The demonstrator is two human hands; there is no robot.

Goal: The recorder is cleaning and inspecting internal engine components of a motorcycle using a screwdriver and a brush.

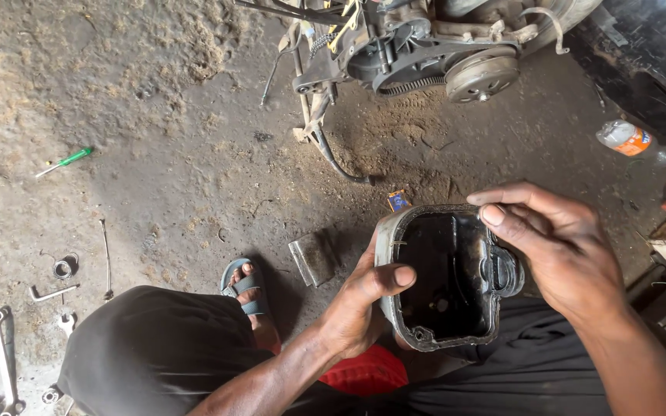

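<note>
Gripping a black cover (pixel 449 270) between both hands, the person sits low over a dirt floor (pixel 179 177), knees in dark cloth. The left hand (pixel 364 296) clasps the cover's left rim, thumb hooked over the edge into the hollow. The right hand (pixel 556 246) holds the right side, fingers (pixel 502 212) curled over the top rim. The cover is held above the lap, hollow side up, its inside dark and greasy.

A foot in a grey sandal (pixel 244 285) rests on the floor just left of the left hand, with a small metal plate (pixel 311 260) beside it. An engine (pixel 425 46) with a belt and pulley stands at the floor's far edge. A green screwdriver (pixel 67 160) lies well apart to the left. Spanners (pixel 5 354) lie at the near left corner. 2 bottles (pixel 634 142) lie by the right edge.
</note>
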